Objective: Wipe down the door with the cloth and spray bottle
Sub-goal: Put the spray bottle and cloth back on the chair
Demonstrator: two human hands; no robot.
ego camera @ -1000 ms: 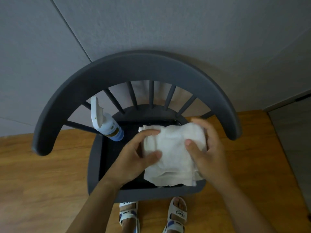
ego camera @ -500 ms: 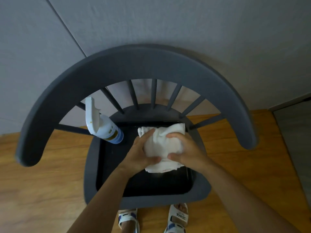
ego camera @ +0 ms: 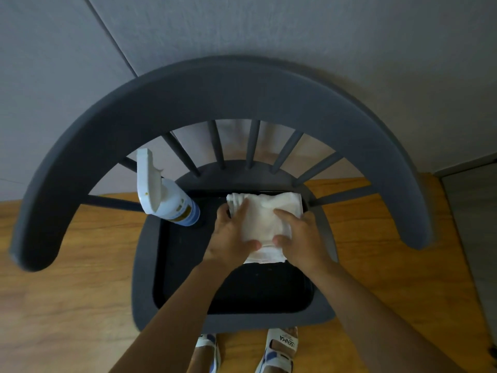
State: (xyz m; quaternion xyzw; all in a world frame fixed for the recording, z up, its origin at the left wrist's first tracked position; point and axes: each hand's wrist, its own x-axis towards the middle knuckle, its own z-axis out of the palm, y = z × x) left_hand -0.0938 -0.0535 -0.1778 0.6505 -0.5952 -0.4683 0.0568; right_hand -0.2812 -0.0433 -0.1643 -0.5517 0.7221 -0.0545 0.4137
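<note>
A folded white cloth (ego camera: 265, 220) lies at the back right of the dark seat of a grey chair (ego camera: 228, 87). My left hand (ego camera: 231, 239) grips its left side, thumb on top. My right hand (ego camera: 300, 239) grips its right side, thumb and forefinger over the cloth. A white spray bottle (ego camera: 166, 196) with a blue base stands at the seat's back left corner, apart from both hands. No door is clearly in view.
The chair's curved backrest and spindles arch over the seat, close above the bottle and cloth. A grey wall (ego camera: 269, 30) is behind the chair. Wooden floor (ego camera: 67, 305) surrounds it. My sandalled feet (ego camera: 279, 348) stand just before the seat's front edge.
The cloth went from spread wide to a smaller fold, and both hands carried it down and back onto the seat's rear right. The view dipped closer to the chair.
</note>
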